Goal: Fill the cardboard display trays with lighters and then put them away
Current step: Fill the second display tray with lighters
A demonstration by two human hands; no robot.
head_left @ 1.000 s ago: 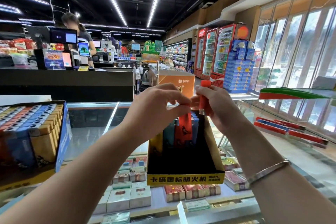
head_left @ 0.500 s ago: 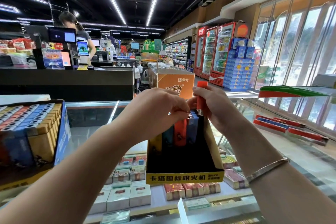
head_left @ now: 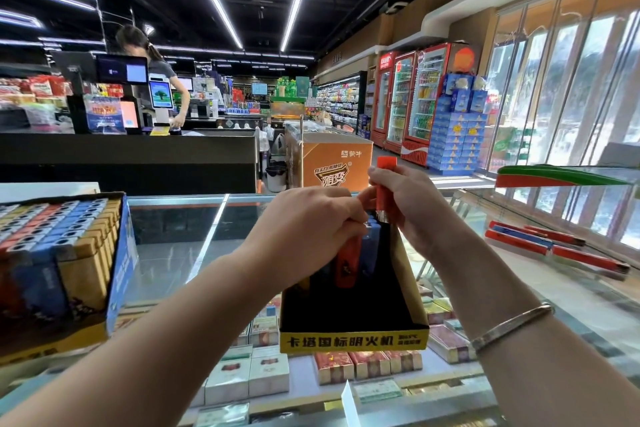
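**Lighter tray on glass counter, both hands at back row**

Far left: full lighter tray (head_left: 59, 250). Centre: left hand (head_left: 304, 218), fingers curled, pinching lighters (head_left: 348, 262) in the black-and-yellow display tray (head_left: 353, 341). Right hand (head_left: 405, 208) grips an upright orange lighter (head_left: 383, 189). Behind: orange carton (head_left: 332, 163).

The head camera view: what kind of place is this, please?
Most likely a supermarket or convenience store, seen from behind a tobacco counter. Drink fridges line the far wall, a checkout screen stands at a till, and cigarette packs lie under the glass counter.
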